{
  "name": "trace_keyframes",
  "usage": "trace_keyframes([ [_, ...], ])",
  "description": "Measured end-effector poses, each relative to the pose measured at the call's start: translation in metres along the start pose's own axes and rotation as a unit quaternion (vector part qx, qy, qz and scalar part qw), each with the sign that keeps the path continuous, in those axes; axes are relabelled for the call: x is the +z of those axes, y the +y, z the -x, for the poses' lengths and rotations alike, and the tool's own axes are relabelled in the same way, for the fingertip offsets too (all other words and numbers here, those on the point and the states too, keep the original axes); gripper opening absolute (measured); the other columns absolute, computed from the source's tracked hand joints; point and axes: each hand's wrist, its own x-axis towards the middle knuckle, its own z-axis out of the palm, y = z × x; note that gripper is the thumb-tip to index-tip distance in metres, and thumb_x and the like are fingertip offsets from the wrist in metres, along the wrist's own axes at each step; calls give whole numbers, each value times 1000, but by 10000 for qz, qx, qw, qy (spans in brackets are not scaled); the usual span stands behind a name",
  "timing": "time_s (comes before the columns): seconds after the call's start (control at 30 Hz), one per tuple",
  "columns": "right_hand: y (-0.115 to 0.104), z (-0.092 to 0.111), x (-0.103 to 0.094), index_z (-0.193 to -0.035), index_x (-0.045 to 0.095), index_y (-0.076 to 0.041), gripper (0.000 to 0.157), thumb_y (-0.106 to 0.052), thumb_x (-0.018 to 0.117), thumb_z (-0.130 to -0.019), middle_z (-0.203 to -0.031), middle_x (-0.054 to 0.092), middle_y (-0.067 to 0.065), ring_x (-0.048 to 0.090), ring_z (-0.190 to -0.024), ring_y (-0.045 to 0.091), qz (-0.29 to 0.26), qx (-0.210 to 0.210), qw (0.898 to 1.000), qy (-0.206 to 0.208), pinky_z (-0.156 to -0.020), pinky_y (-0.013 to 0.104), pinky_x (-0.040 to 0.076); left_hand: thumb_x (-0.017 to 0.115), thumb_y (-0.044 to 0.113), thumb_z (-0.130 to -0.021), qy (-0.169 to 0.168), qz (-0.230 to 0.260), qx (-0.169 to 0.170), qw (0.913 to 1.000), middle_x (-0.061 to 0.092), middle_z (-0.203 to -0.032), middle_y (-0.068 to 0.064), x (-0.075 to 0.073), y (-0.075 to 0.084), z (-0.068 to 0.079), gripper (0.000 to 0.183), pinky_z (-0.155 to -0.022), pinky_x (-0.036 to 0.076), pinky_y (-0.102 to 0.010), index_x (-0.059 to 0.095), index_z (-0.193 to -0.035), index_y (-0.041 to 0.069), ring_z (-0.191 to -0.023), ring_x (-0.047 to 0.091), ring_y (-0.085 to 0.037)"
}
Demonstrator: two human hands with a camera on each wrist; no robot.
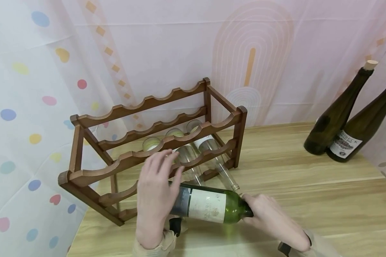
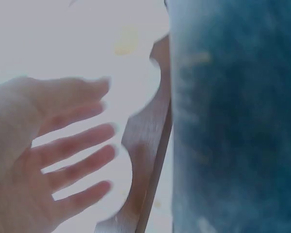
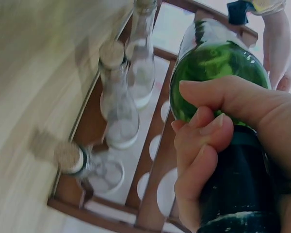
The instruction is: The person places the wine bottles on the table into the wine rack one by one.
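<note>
A green wine bottle (image 1: 209,207) with a cream and dark label lies sideways in the air in front of the wooden wine rack (image 1: 107,173). Around its neck curl the fingers of my right hand (image 1: 268,216); the right wrist view shows that grip close up. My left hand (image 1: 156,194) is raised near the bottle's base, its fingers extended and spread, close to the rack's front rail. The left wrist view has that hand (image 2: 63,155) apart from the bottle's dark label (image 2: 237,116). Three clear bottles with corks, one a clear bottle (image 3: 123,119), lie in the rack's bottom row.
Two dark wine bottles stand at the right back of the wooden table (image 1: 276,171): a corked bottle (image 1: 337,110) and a labelled bottle (image 1: 357,132). A patterned cloth (image 1: 167,46) hangs behind the rack and along the left side.
</note>
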Motion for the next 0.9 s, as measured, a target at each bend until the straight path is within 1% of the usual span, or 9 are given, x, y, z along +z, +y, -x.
trace_keyframes([
  [0.13, -6, -1, 4, -96, 61, -6, 32, -9, 78, -69, -62, 52, -8, 35, -52, -3, -166, 45, 9998, -108, -42, 13, 33, 69, 8, -82, 554, -265, -456, 9971, 63, -115, -19, -10, -10, 0, 31, -97, 44, -47, 64, -111, -1, -110, 54, -38],
  [0.2, -9, -1, 5, -96, 61, -5, 32, -8, 77, -68, -62, 53, -7, 35, -51, -2, -207, 64, 9996, -184, -41, 13, 32, 68, 6, -82, 694, -458, -689, 9942, 61, -118, -19, -16, -16, 2, 32, -98, 42, -50, 63, -113, 0, -112, 51, -39],
  [0.27, -12, -1, 7, -95, 62, -2, 31, -8, 77, -69, -65, 57, -5, 37, -51, -3, -324, 56, 9991, -276, -41, 11, 33, 69, 2, -81, 765, -657, -875, 9910, 60, -120, -20, -20, -22, 4, 34, -99, 40, -53, 63, -115, 0, -114, 50, -41],
  [0.4, -16, -2, 11, -90, 62, -2, 25, -6, 76, -69, -70, 61, -1, 40, -54, -4, -537, -6, 9975, -449, -43, 9, 37, 72, -3, -77, 681, -906, -1218, 9861, 59, -124, -20, -26, -30, 8, 40, -103, 34, -61, 64, -116, 4, -118, 47, -40],
  [0.5, -19, -2, 14, -85, 61, -5, 22, -7, 76, -69, -70, 60, -2, 41, -56, -3, -501, -15, 9973, -530, -45, 12, 39, 73, -4, -76, 566, -896, -1371, 9849, 58, -127, -19, -28, -33, 10, 42, -105, 30, -65, 64, -116, 6, -122, 46, -39],
  [0.57, -22, -2, 16, -81, 60, -7, 21, -8, 76, -68, -69, 59, -4, 41, -56, -2, -449, -45, 9973, -577, -46, 13, 39, 73, -4, -76, 512, -850, -1385, 9854, 58, -128, -19, -29, -34, 10, 43, -105, 32, -63, 64, -117, 6, -123, 45, -39],
  [0.7, -27, -3, 23, -77, 59, -8, 18, -9, 74, -67, -64, 54, -9, 37, -54, -2, -502, -45, 9960, -740, -45, 13, 36, 72, -5, -77, 439, -750, -1298, 9877, 57, -128, -20, -30, -36, 11, 44, -102, 38, -54, 63, -119, 5, -121, 46, -40],
  [0.8, -32, -3, 30, -77, 59, -10, 16, -9, 73, -68, -63, 53, -12, 37, -54, -3, -680, -35, 9935, -909, -46, 13, 37, 71, -4, -78, 318, -704, -1338, 9880, 55, -130, -19, -32, -36, 12, 45, -100, 40, -53, 62, -121, 5, -119, 47, -41],
  [0.9, -38, -3, 35, -78, 59, -12, 16, -11, 74, -72, -65, 53, -13, 39, -55, -4, -893, 18, 9894, -1148, -48, 13, 39, 71, -4, -79, 241, -667, -1363, 9881, 54, -132, -19, -33, -35, 13, 46, -99, 40, -53, 61, -122, 6, -118, 47, -41],
])
